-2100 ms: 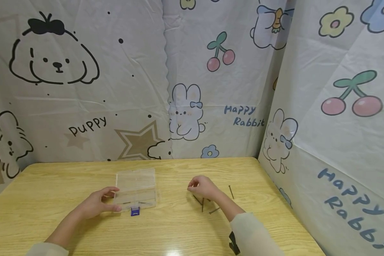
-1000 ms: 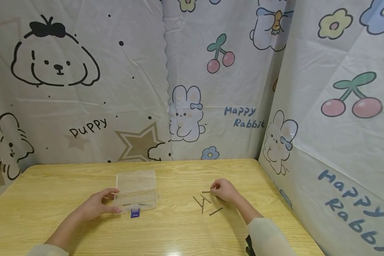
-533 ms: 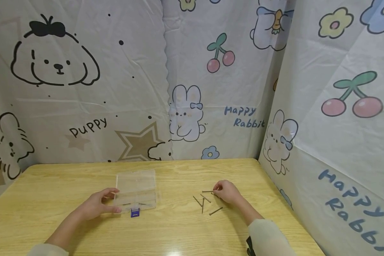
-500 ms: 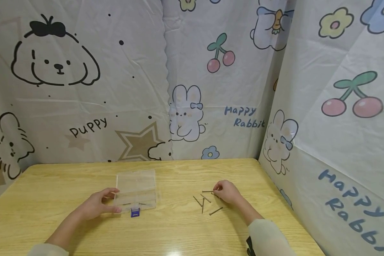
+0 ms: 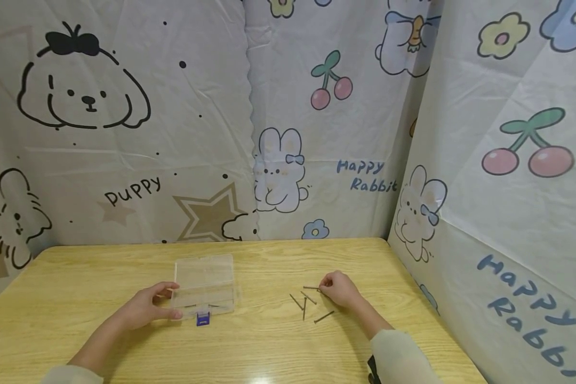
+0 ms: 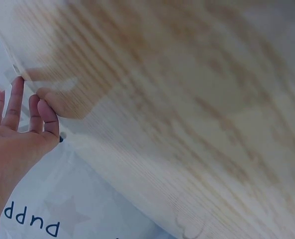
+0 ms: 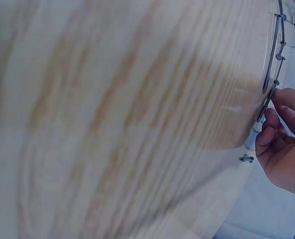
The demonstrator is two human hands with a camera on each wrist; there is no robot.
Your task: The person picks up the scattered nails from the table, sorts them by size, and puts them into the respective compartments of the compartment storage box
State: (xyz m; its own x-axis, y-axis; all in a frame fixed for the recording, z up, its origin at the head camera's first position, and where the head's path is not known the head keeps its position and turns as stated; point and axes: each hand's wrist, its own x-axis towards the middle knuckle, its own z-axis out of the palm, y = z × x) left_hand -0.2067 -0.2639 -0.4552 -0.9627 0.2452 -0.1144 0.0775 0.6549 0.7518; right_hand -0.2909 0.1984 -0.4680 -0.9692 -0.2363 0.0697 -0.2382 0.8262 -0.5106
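Observation:
In the head view my left hand (image 5: 141, 308) grips the left side of a clear plastic box (image 5: 204, 272), thumb at its front corner and fingers along the side. The box has a blue latch (image 5: 202, 319) at the front, and two thin dark pieces show inside. My right hand (image 5: 340, 289) is at the right side of a loose group of metal nails (image 5: 304, 308), its thumb and fingertips pinching one. In the right wrist view a nail (image 7: 267, 103) lies right at the fingertips of my right hand (image 7: 284, 139). The palm hides part of the table behind it.
One nail (image 5: 324, 317) lies a little nearer than the others. The wooden table (image 5: 249, 352) ends at a printed cloth (image 5: 211, 133) at the back and another cloth (image 5: 504, 213) along the right. A dark item shows beside the right sleeve (image 5: 403, 354).
Over two seconds my right hand has moved right from the left end of the nails, uncovering several, then shifted only slightly at the fingertips. My left hand and the box have stayed in place.

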